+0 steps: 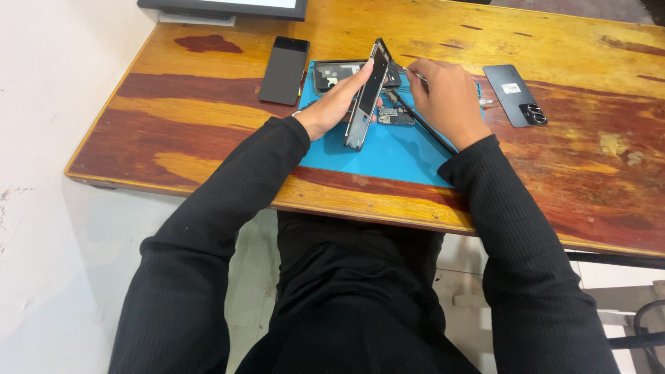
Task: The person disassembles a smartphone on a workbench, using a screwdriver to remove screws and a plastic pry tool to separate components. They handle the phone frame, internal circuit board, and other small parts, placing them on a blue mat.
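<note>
My left hand (332,104) holds a phone frame (367,97) tilted up on its long edge above a blue work mat (395,152). My right hand (447,97) grips a thin metal tool (413,71) by the frame's upper end; a black rod (424,123) runs back under that hand toward my wrist. Small circuit parts (393,115) lie on the mat between my hands. Another dark phone part (331,73) lies flat on the mat behind the frame.
A dark phone screen (284,69) lies left of the mat on the wooden table (208,118). A black back cover with camera rings (516,95) lies to the right. A monitor base (222,8) stands at the far edge. The table's front edge is near my lap.
</note>
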